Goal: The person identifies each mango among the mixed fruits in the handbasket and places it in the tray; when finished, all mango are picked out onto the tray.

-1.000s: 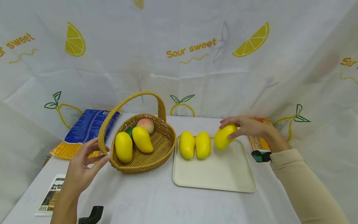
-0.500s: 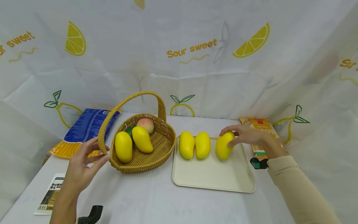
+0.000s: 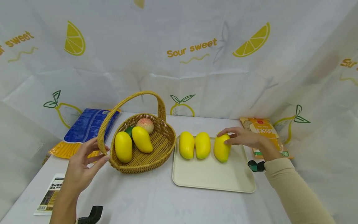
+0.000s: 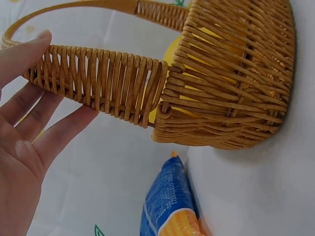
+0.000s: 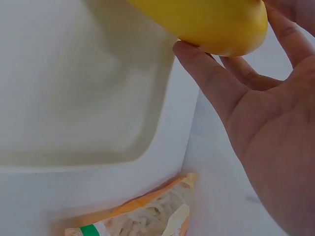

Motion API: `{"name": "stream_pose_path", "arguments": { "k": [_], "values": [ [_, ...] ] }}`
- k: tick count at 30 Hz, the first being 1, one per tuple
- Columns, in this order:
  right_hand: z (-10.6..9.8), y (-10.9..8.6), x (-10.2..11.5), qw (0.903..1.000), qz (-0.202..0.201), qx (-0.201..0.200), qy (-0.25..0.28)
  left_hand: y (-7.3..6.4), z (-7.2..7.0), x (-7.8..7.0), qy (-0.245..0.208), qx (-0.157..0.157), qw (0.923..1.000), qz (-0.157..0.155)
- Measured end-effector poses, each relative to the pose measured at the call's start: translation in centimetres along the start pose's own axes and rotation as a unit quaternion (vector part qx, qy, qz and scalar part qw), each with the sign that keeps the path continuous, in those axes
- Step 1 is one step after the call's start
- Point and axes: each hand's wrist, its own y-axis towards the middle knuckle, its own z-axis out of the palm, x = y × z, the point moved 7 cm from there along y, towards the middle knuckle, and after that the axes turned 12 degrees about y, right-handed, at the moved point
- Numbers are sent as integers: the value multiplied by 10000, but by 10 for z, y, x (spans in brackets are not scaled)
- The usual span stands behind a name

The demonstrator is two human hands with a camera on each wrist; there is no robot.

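My left hand (image 3: 84, 165) pinches the handle (image 3: 103, 138) of a wicker basket (image 3: 156, 161) near its lower left end; the left wrist view has the thumb on one side of the handle (image 4: 108, 81) and the fingers on the other. In the basket lie two yellow mangoes, one at the left wall (image 3: 123, 147), a pinkish peach (image 3: 145, 125) and a mostly hidden green thing (image 3: 129, 131). My right hand (image 3: 244, 137) grips the upper end of another mango (image 3: 221, 151) over the cream tray (image 3: 212, 179). Two more mangoes stand side by side left of it, the nearer one (image 3: 202, 145) beside the held mango.
A blue and orange bag (image 3: 86, 127) lies behind the basket at the left. An orange food packet (image 3: 263, 130) is at the tray's right, behind my right wrist. A printed white packet (image 3: 51, 196) lies at the front left. A lemon-print curtain (image 3: 195, 77) backs the table.
My right hand has lowered the mango from the tray's back edge to the tray, then tilted it more upright and shifted slightly left. My left hand stays on the basket handle.
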Motion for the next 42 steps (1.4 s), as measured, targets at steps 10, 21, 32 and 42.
{"name": "stream_pose_path", "arguments": {
  "k": [10, 21, 32, 42],
  "values": [
    [5, 9, -10, 9995, 9, -309, 17, 0, -1, 0, 5, -20, 10000, 14],
    [11, 11, -14, 9997, -59, -205, 84, -1, 0, 2, 3, -12, 10000, -1],
    [6, 4, -18, 9994, 107, -227, -249, -1, 1, 3, 60, 34, 9999, -73],
    [0, 1, -15, 9977, -41, -426, -529, -1, 1, 4, 26, 29, 10000, -55]
  ]
}}
